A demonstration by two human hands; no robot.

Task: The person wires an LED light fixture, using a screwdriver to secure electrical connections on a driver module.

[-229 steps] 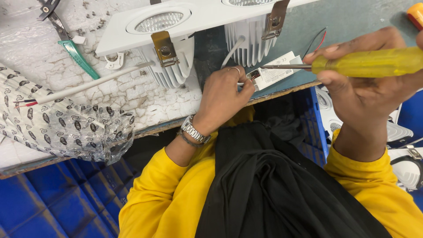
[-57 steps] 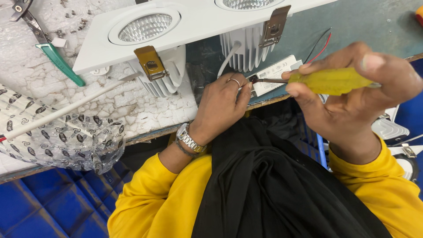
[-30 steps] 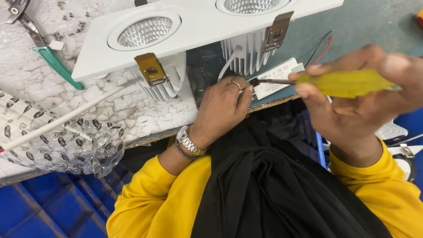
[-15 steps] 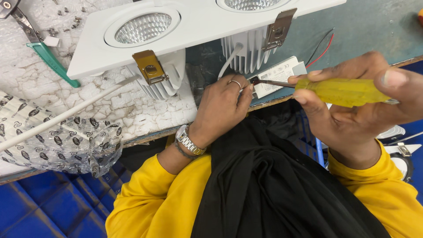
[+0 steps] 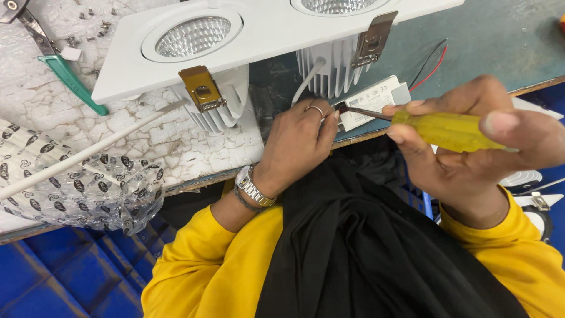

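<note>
Yellow screwdriver [image 5: 450, 131] sat gripped in your right hand [image 5: 471, 153], its tip meeting the white box [image 5: 371, 100] at the bench edge. Your left hand [image 5: 297, 144] pinched that box's end, just below the white light fitting [image 5: 259, 35].

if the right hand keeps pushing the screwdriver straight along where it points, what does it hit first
Likely the fingers of the left hand. The right hand aims the yellow screwdriver leftward, its tip at those fingertips beside the small white box; depth is unclear.
</note>
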